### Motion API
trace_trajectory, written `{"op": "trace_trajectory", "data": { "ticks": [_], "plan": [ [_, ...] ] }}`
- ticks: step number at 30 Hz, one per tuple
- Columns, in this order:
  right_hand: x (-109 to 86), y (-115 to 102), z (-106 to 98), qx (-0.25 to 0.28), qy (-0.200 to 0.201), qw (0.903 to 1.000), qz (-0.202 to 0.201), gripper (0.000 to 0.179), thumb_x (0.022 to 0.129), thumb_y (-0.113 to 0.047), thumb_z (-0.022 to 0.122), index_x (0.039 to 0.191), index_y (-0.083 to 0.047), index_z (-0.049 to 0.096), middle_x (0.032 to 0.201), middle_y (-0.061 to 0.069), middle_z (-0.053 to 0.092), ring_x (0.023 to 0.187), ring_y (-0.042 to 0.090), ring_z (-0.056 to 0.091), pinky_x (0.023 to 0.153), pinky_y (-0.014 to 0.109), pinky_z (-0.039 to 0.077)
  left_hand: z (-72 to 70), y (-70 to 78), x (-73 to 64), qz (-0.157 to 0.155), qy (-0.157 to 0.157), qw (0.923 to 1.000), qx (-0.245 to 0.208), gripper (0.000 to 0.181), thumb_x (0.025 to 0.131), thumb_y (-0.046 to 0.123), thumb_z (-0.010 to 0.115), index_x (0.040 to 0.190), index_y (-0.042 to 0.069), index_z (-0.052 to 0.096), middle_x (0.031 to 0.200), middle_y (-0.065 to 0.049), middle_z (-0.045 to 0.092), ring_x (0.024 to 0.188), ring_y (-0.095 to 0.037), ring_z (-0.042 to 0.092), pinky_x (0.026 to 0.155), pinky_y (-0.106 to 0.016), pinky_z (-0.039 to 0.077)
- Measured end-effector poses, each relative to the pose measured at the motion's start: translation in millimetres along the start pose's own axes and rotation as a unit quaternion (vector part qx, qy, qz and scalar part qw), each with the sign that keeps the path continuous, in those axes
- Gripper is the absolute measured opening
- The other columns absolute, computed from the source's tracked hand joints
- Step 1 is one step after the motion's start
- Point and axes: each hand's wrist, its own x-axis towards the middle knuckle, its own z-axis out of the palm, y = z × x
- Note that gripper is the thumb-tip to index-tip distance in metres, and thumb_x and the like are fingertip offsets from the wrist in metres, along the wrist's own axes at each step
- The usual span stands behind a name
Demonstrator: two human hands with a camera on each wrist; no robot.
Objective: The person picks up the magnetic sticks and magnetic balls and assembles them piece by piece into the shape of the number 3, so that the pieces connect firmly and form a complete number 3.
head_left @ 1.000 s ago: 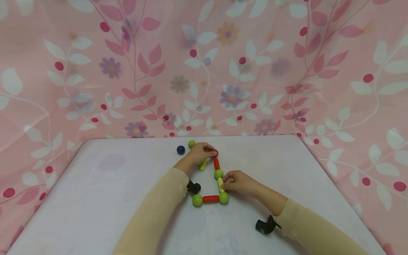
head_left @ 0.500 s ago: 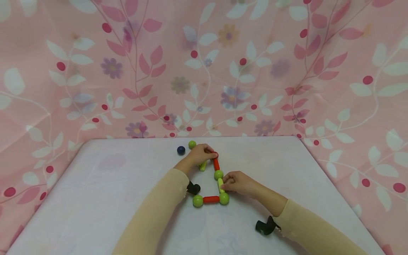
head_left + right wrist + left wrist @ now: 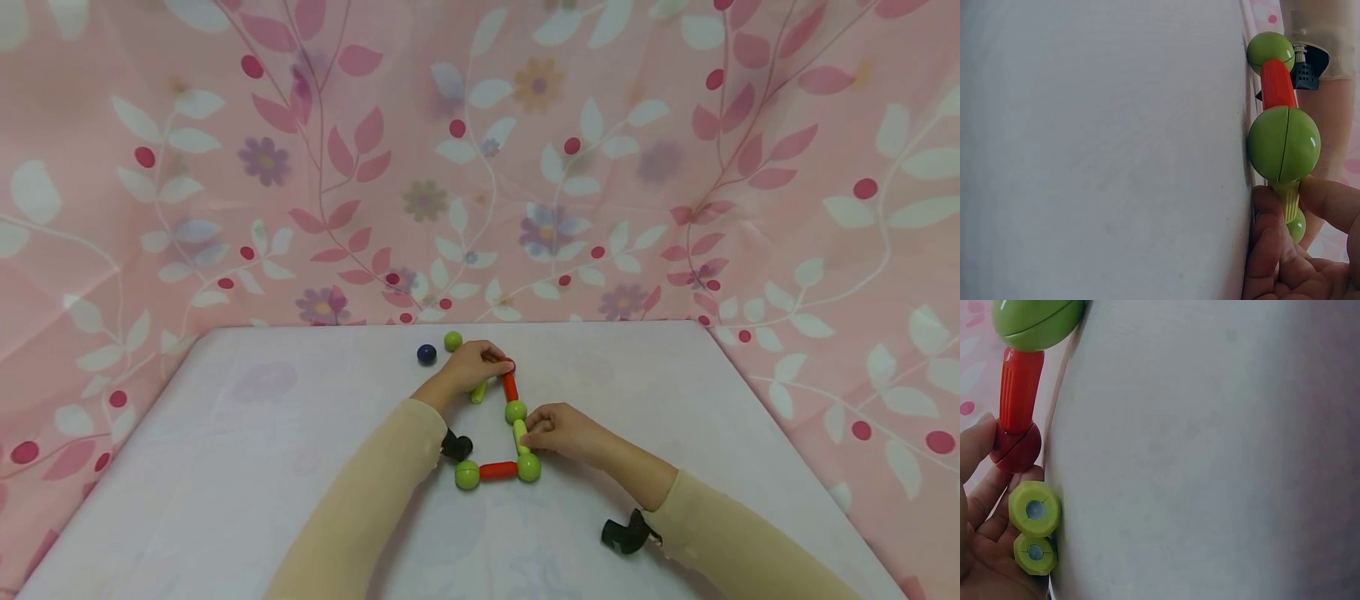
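Pinching a red ball between thumb and fingertips in the left grip, parted only about as far as the ball is wide. Joined from that ball to a red rod, then to a green ball. Pinching a yellow-green rod in the right grip, drawn in close, with thumb and curled fingers on opposite sides. Joined from that rod's near end to a corner ball, then by a second red rod to an end ball. Lying together on the pale worktop. Can also see two loose rods next to the left grip, plus a dark blue ball near a loose green ball.
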Motion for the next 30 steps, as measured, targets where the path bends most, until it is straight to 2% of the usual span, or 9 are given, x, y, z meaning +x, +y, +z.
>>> {"op": "trace_trajectory", "data": {
  "ticks": [8,15,19,24,30],
  "plan": [
    [-0.8,0,1,-0.001,0.003,1.0000,0.001,0.027,0.093,-0.016,0.072,0.109,0.004,0.063,0.085,0.002,0.070,0.076,0.014,0.058,0.071,0.029,0.047,2.2,1.8,-2.4,0.009,0.004,1.0000,0.000,0.029,0.093,0.036,0.073,0.109,0.012,0.069,0.099,-0.001,0.066,0.093,-0.017,0.059,0.088,-0.033,0.048],
    [-0.5,-1,3,-0.007,0.010,0.9999,0.006,0.027,0.093,-0.017,0.072,0.109,0.002,0.064,0.083,0.002,0.069,0.076,0.015,0.057,0.071,0.029,0.048,-5.5,1.4,-5.1,0.010,0.003,0.9999,0.000,0.036,0.094,0.033,0.071,0.121,0.010,0.067,0.111,-0.002,0.067,0.104,-0.018,0.061,0.096,-0.036,0.048],
    [-1.3,-2,3,-0.005,0.011,0.9999,0.006,0.027,0.093,-0.017,0.072,0.109,0.003,0.063,0.083,0.003,0.069,0.076,0.015,0.058,0.072,0.029,0.048,-10.1,-1.0,-7.8,0.008,0.007,0.9999,0.006,0.033,0.095,0.031,0.071,0.121,0.011,0.066,0.114,-0.002,0.066,0.105,-0.019,0.060,0.096,-0.035,0.049],
    [-2.5,-3,3,-0.009,0.015,0.9998,0.014,0.027,0.092,-0.019,0.073,0.108,0.001,0.064,0.082,0.003,0.068,0.075,0.016,0.057,0.070,0.029,0.048,-14.7,-0.9,-14.3,0.012,-0.012,0.9996,0.021,0.028,0.094,0.028,0.073,0.118,0.014,0.068,0.117,-0.002,0.066,0.109,-0.020,0.059,0.098,-0.036,0.049],
    [-3.0,-5,3,-0.014,0.018,0.9996,0.018,0.027,0.092,-0.019,0.073,0.108,0.000,0.065,0.082,0.003,0.068,0.074,0.016,0.057,0.070,0.030,0.049,-19.4,-0.2,-23.9,0.015,-0.031,0.9980,0.053,0.033,0.091,0.024,0.075,0.121,0.013,0.066,0.123,-0.003,0.065,0.117,-0.022,0.057,0.104,-0.038,0.045]
  ]
}}
